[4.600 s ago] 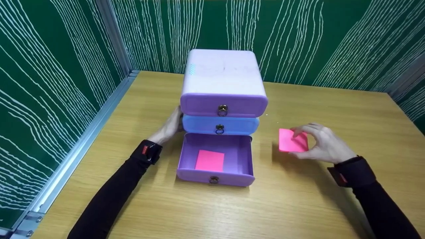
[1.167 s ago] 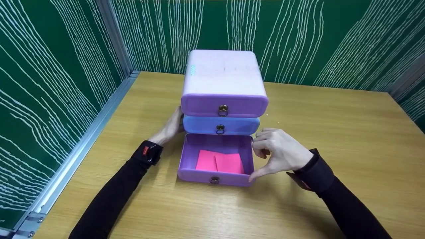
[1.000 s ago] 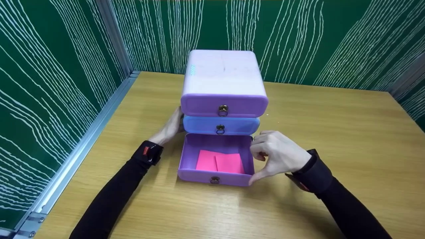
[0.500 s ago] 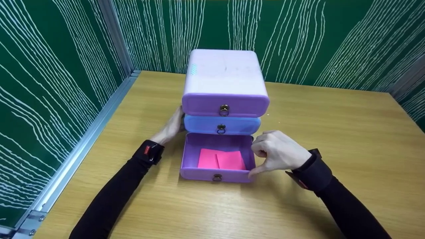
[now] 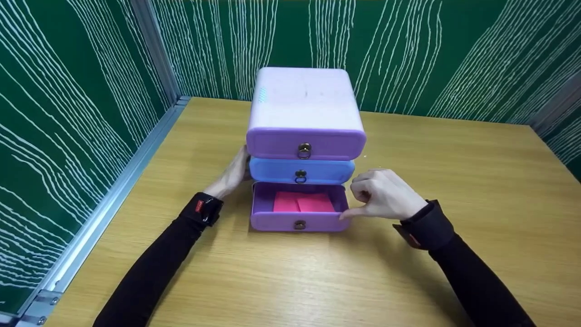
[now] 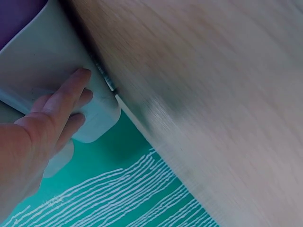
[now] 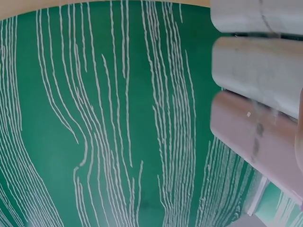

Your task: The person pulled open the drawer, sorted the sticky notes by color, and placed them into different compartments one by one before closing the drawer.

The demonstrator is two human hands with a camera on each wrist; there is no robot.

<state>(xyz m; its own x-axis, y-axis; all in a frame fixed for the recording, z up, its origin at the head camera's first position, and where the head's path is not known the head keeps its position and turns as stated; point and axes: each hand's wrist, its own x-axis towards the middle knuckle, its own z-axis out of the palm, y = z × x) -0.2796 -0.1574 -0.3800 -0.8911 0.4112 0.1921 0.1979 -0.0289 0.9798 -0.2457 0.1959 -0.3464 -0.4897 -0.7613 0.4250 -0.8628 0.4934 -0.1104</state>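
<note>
A small three-drawer cabinet (image 5: 306, 102) stands on the wooden table (image 5: 435, 150), with a purple top drawer, a blue middle drawer (image 5: 302, 171) and a purple bottom drawer (image 5: 297, 222). The bottom drawer is partly out, and two pink paper notes (image 5: 303, 203) lie inside it. My left hand (image 5: 235, 171) rests flat against the cabinet's left side; in the left wrist view its fingers (image 6: 66, 101) lie on the pale wall. My right hand (image 5: 383, 194) has curled fingers and its thumb presses the bottom drawer's front right corner. The stacked drawer fronts (image 7: 255, 66) fill the right wrist view's right side.
Green panels with white streaks (image 5: 68, 91) wall the table on the left and at the back. A metal rail (image 5: 113, 190) runs along the table's left edge. Bare wood lies in front of the cabinet and to its right.
The right hand put a second pink note into the bottom drawer, then pushed the drawer inward; only a short part now sticks out. The left hand has stayed on the cabinet's side.
</note>
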